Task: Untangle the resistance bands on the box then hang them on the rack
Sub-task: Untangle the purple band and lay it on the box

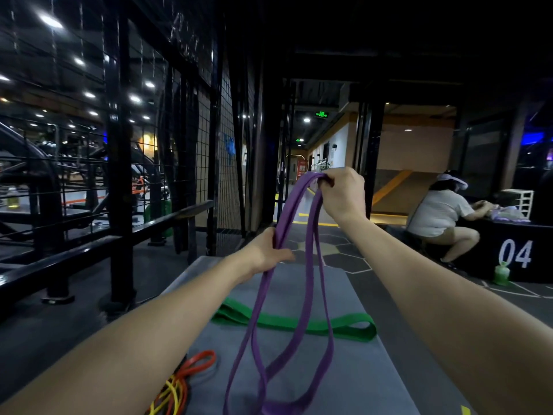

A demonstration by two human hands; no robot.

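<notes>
At six o'clock, nearest the camera, the purple band (287, 339) hangs in long loops whose lower ends reach the grey top of the box (368, 369). At seven o'clock a tangle of red, orange and yellow bands (182, 381) lies at the box's left edge. Just beyond the purple loops, the green band (302, 323) lies flat across the box from nine to three o'clock, and the purple strands cross over it. Higher up, near the centre, the left hand (269, 253) grips the purple strands with its fingers curled round them. Farther up toward one o'clock, the right hand (344, 193) pinches the band's top end, holding it high. At nine to ten o'clock stands a black metal rack (119, 145) with wire mesh. Far off at three o'clock a person (440, 214) crouches beside a black box marked 04 (514, 253), with a green bottle (501, 274) at its foot.
</notes>
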